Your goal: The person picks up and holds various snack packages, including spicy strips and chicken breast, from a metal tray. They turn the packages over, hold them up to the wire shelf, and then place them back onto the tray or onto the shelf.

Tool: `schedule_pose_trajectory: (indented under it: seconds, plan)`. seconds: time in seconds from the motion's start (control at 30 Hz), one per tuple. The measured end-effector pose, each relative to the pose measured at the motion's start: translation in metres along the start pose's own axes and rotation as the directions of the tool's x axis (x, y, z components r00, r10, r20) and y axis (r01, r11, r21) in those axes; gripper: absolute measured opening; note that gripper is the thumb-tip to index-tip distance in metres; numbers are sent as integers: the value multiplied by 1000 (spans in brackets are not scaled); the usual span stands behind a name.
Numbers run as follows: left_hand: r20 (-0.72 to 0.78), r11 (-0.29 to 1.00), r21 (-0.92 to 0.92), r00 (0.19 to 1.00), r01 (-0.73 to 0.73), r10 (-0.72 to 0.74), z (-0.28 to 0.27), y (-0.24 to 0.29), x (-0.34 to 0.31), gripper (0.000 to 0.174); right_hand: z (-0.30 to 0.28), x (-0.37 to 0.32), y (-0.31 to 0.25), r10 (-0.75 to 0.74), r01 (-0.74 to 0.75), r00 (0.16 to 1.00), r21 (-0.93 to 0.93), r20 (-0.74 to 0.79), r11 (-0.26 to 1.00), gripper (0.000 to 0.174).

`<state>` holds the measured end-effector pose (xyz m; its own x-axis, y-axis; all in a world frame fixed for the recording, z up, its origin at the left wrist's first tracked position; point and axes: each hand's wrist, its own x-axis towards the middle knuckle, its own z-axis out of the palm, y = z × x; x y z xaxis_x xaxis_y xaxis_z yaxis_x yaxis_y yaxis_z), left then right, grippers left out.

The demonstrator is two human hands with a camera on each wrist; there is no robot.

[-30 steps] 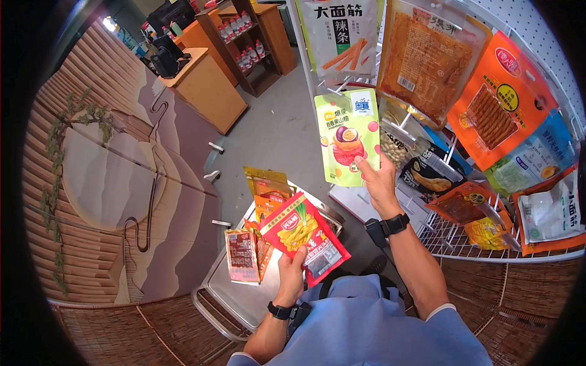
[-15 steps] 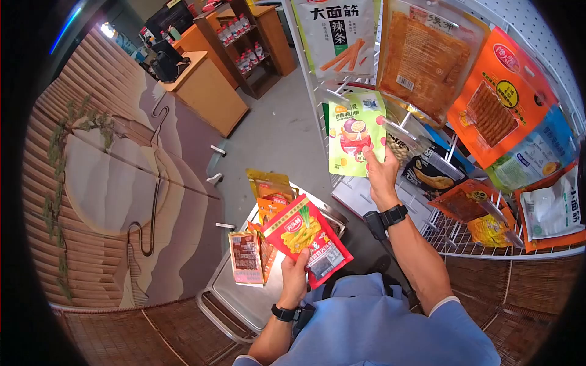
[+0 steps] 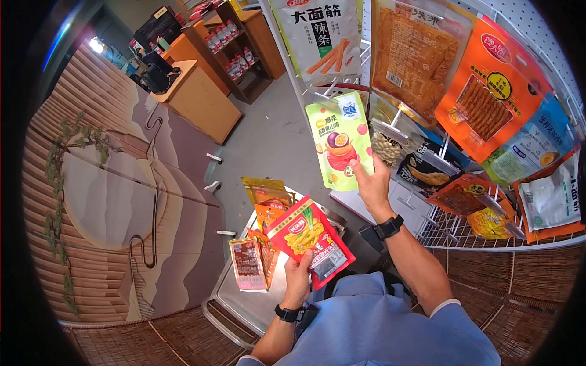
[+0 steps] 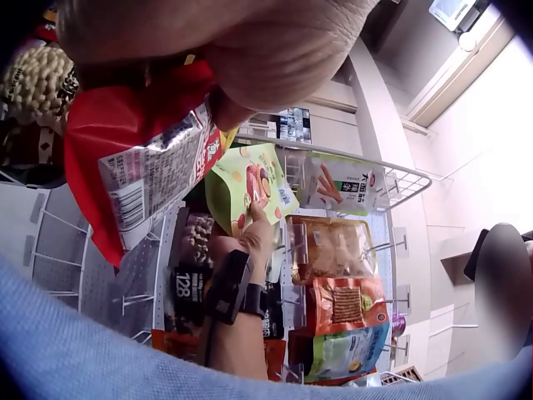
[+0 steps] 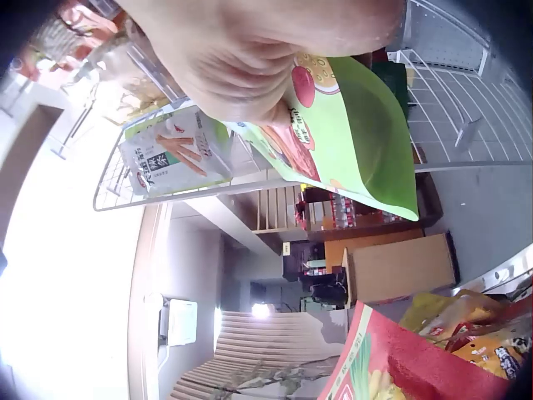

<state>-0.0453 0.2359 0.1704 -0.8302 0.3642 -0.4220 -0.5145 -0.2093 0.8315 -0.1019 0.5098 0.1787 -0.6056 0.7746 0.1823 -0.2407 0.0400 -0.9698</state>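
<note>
Green glossy plastic snack pouch with fruit print (image 3: pixel 340 141) was held up in front of the white wire display rack (image 3: pixel 452 235). It was pinched at its lower edge by the right hand (image 3: pixel 371 183), fingers curled on it. Red foil snack packet (image 3: pixel 310 241) was gripped by the left hand (image 3: pixel 298 277) low over the steel cart tray (image 3: pixel 238 299), with a small brown packet (image 3: pixel 247 264) and orange packets (image 3: pixel 268 207) fanned beside it.

Risk judged: the pouch was held by one edge only, so a slip or a snag on a rack hook was possible. The fanned packets could slide out of the one-handed grip.

The red packet's barcode back was shown only in the left wrist view, and the pouch's plain green underside only in the right wrist view.
</note>
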Motion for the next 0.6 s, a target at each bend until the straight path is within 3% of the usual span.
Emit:
schedule_pose_trajectory:
  seconds: [0.3, 0.6]
  plan:
    - [8, 1000, 13, 1000, 3, -3, -1, -2, 2, 32, 2, 11, -4, -34, 32, 999, -75, -23, 997, 23]
    - [17, 1000, -15, 1000, 22, -22, -2, -3, -1, 33, 3, 20, 7, 36, -31, 993, 43, -111, 999, 24]
